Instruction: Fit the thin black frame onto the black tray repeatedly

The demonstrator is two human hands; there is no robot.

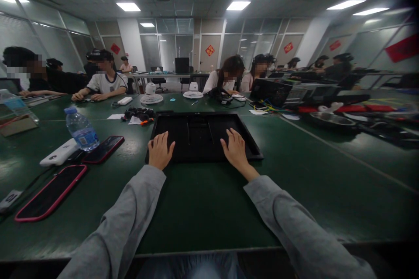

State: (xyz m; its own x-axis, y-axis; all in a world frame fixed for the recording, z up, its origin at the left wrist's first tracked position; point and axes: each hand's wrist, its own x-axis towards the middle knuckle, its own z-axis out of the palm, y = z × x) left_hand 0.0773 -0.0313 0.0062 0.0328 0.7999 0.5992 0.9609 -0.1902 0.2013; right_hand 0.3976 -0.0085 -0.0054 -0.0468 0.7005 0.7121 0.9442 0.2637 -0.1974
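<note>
A black rectangular shallow tray-like panel (198, 153) with a raised rim lies flat on the green table in front of me. Two thin straight lines or rods run across its inside near the middle. My left hand (160, 150) is over its left part, palm down, fingers stretched forward and thumb apart. Over the right part is my right hand (236, 149), also palm down with its fingers spread. Neither hand grips anything. Whether the palms press on the panel or hover just above it, I cannot tell.
Left on the green table (209, 209) are a water bottle (81, 130), a white power bank (60, 152), a dark phone (104, 149) and a red-edged phone (52, 192). Small white fans (151, 98) stand beyond the panel. A metal pan (334, 121) is at right. Several people sit around.
</note>
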